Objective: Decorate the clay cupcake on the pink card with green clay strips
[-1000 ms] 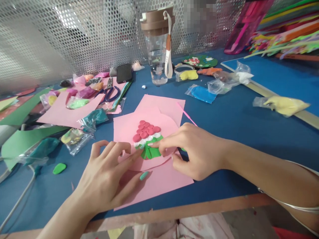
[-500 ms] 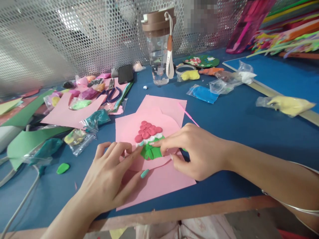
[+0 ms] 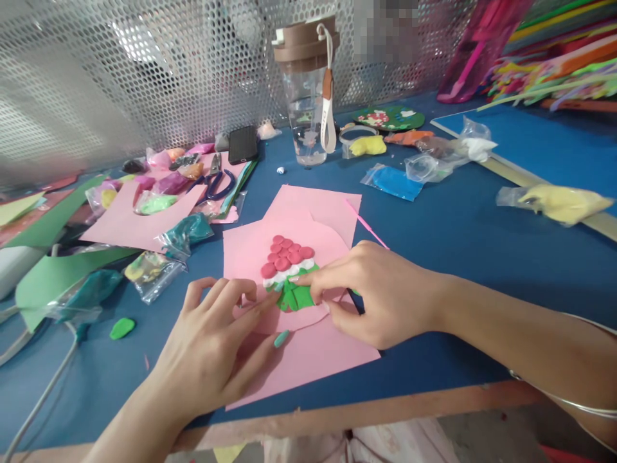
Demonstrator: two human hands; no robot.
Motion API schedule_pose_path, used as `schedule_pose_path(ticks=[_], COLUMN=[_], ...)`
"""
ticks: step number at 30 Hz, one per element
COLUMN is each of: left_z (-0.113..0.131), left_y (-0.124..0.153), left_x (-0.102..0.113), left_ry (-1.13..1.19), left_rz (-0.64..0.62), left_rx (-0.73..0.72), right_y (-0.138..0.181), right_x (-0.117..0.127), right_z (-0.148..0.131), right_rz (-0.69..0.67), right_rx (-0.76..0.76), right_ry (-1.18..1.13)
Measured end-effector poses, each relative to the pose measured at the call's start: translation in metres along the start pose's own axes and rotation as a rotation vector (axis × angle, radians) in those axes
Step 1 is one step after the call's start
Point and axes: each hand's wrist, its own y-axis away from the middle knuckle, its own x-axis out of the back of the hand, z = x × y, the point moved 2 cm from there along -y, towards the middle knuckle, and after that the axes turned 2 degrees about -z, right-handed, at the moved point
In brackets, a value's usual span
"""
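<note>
Between my hands lies a clay picture on pink paper (image 3: 332, 231): a cluster of red clay discs (image 3: 284, 254), a white clay strip (image 3: 303, 265) below it, and a green clay piece (image 3: 296, 297) at the bottom. My left hand (image 3: 216, 334) rests on the paper with fingers apart, its index fingertip touching the left edge of the green clay. From the other side my right hand (image 3: 385, 292) reaches in, index finger stretched onto the upper part of the green clay, thumb below it on the paper. Neither hand grips anything.
Bagged clay (image 3: 187, 231) and cut pink paper (image 3: 116, 222) crowd the left, with blue-handled pliers (image 3: 219, 183) and a phone (image 3: 242, 145) behind. A tumbler (image 3: 306, 96) stands at the back. A pink stick (image 3: 366, 224) and a blue clay bag (image 3: 393, 182) lie at right.
My left index fingertip has slid slightly down along the green clay's left edge. My right hand stays almost where it was, its finger still on the green clay.
</note>
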Motion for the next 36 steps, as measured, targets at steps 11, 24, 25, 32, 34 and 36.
schedule_pose_path(ticks=[11,24,25,32,34,36], left_z=[0.024,0.017,0.016,0.013,0.01,0.006], left_y=[-0.063,-0.079,-0.08,-0.081,-0.08,-0.078], left_x=[0.014,-0.012,-0.013,-0.009,-0.006,-0.003], left_ry=[-0.209,-0.101,-0.067,0.086,0.077,0.07], left_rz=[0.358,0.417,0.43,0.516,0.503,0.51], left_rx=[-0.146,-0.174,-0.192,-0.218,-0.192,-0.167], right_y=[-0.002,-0.002,-0.004,-0.009,-0.01,-0.01], right_x=[0.008,0.007,0.008,0.009,0.012,0.02], right_z=[-0.002,0.013,0.014,0.012,0.015,0.023], right_rz=[0.165,0.27,0.249,-0.005,0.067,0.238], right_rx=[-0.232,-0.297,-0.28,-0.278,-0.265,-0.285], right_ry=[-0.988,-0.763,-0.774,-0.905,-0.92,-0.934])
